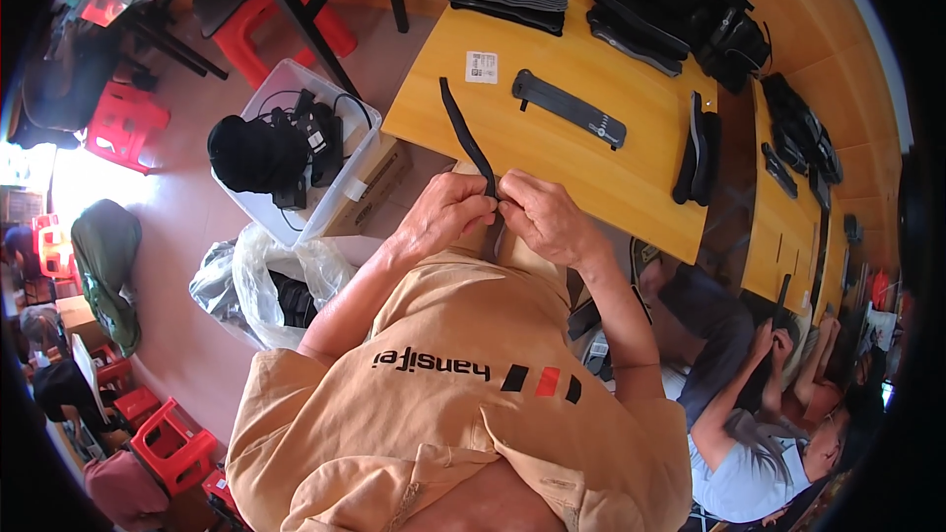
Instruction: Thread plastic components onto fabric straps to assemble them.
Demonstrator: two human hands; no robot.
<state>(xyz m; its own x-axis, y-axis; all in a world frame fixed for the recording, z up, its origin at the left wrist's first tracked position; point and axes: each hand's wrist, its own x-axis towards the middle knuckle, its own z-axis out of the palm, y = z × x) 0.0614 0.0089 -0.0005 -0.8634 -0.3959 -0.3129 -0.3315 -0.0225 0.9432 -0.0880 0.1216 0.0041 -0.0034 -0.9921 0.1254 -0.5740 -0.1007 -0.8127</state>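
Observation:
A narrow black strap (pixel 467 138) runs from my hands up toward the table's near left corner, its far end sticking up freely. My left hand (pixel 448 215) is closed, its fingers pinching the near end of the strap. My right hand (pixel 542 215) is closed right beside it, fingertips on the same end. What exactly lies between the fingertips is too small to make out. Beyond my right hand, a flat dark strap with a grey printed end (pixel 570 108) lies on the yellow table (pixel 631 187).
Stacked straps (pixel 507 0) and black bundles (pixel 680 0) occupy the table's far side; a folded strap pair (pixel 698 153) lies at its right. Left of me stand a clear plastic bin (pixel 330 199) with black items and a plastic bag (pixel 261 281). A co-worker (pixel 754 453) sits to my right.

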